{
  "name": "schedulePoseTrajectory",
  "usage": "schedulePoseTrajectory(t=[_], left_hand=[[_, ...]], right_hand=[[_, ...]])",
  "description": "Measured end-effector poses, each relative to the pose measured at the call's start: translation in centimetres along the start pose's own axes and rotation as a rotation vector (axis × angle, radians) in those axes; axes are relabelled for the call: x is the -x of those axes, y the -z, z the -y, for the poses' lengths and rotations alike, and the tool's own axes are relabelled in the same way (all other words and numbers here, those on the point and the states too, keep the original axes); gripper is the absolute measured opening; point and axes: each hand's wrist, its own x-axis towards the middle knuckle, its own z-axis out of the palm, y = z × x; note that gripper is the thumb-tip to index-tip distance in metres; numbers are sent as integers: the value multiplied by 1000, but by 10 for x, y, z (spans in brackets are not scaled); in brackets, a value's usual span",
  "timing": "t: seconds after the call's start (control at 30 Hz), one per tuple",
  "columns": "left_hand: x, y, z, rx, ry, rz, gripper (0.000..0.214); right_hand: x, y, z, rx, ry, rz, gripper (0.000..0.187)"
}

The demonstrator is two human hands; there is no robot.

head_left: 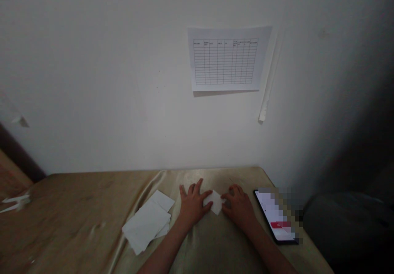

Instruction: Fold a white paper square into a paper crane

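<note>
A small piece of folded white paper (216, 202) lies on the cloth-covered table between my two hands. My left hand (192, 203) has its thumb and index finger on the paper's left side, holding it, while the other fingers spread away over the cloth. On the right side, my right hand (238, 204) grips the paper's edge with thumb and bent fingers; its fingertips partly cover that edge. To the left of my left forearm rests a loose stack of white paper sheets (147, 220), slightly fanned out.
A phone (273, 216) with a lit screen lies right of my right hand, near the edge of the table (83, 208). Behind is a wall with a printed table sheet (226, 60) and a white strip (267, 89). White scraps (17, 202) lie far left.
</note>
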Motion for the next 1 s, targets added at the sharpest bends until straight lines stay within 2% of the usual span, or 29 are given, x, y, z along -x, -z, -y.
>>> schedulePoseTrajectory(t=[0.17, 0.37, 0.5, 0.67, 0.83, 0.9, 1.0], left_hand=[[0, 2, -1, 6, 10, 11, 44], [1, -1, 0, 4, -4, 5, 43], [1, -2, 1, 9, -3, 0, 42], [1, -3, 1, 14, 2, 21, 43], [-1, -4, -1, 21, -2, 49, 39], [-2, -5, -2, 17, -11, 45, 38], [-2, -6, -3, 17, -21, 41, 39]], right_hand=[[3, 3, -1, 60, 20, -28, 19], [5, 2, 2, 57, 33, -75, 20], [4, 2, -1, -2, -5, -59, 21], [2, -7, -8, -61, -38, -71, 23], [-4, -18, -10, -41, -13, -81, 15], [-6, -20, -9, -42, 2, -85, 18], [-8, -23, -5, -50, 29, -88, 34]])
